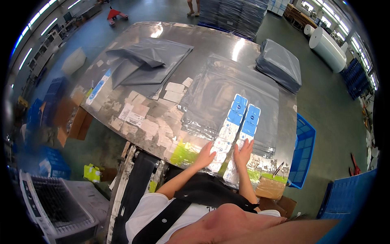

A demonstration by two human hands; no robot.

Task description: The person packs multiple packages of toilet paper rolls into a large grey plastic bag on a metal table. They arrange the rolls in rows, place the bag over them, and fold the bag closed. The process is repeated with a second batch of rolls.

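Two long, narrow white packs with blue upper ends lie side by side on a stack of clear plastic bags, tilted away to the right. My left hand (pixel 206 155) rests against the left edge of the left pack (pixel 228 130), fingers stretched forward. On the lower part of the right pack (pixel 249 124) lies my right hand (pixel 243 153), its fingers out flat and its thumb toward the gap between the packs. Under both packs spreads the clear bag stack (pixel 215 87). Both lower pack ends reach the table's near edge, close to my body.
Folded grey plastic sheeting (pixel 150 63) covers the table's far left, near another blue-and-white pack (pixel 98 87). A wrapped grey bundle (pixel 278 65) sits at the far right corner. A blue crate (pixel 304 150) stands off the right edge. A pen-like tool (pixel 278 168) lies by the near right edge.
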